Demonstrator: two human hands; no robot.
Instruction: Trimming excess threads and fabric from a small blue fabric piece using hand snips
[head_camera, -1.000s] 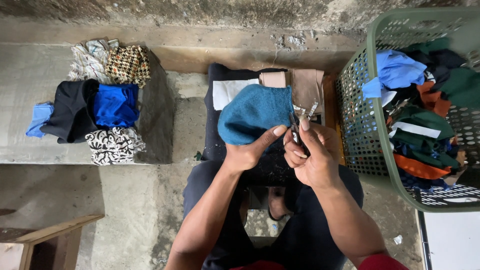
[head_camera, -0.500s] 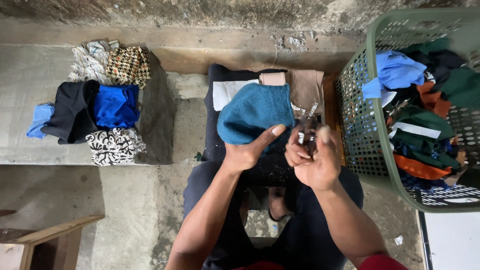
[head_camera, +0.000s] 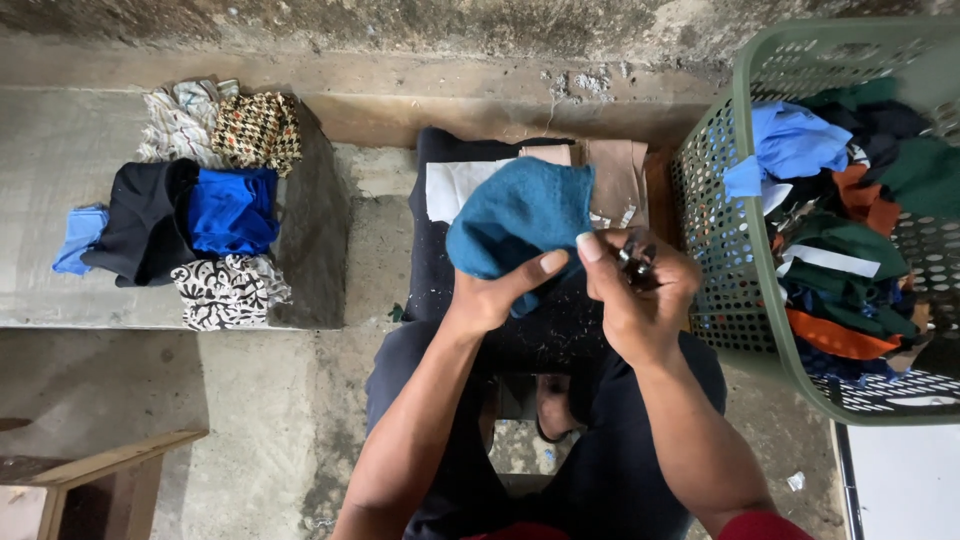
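Teal fleece fills the centre of the frame: a teal cloth piece (head_camera: 520, 220) that I see gripped from below by the left hand (head_camera: 487, 297), thumb stretched up along its lower edge. Just right of it, the right hand (head_camera: 640, 300) is curled shut around a small dark metal object (head_camera: 636, 268); what it is I cannot tell. Behind the cloth lie folded tan and white pieces (head_camera: 600, 180). A green laundry basket (head_camera: 715, 230) fills the right; folded clothes (head_camera: 190, 215) sit upper left.
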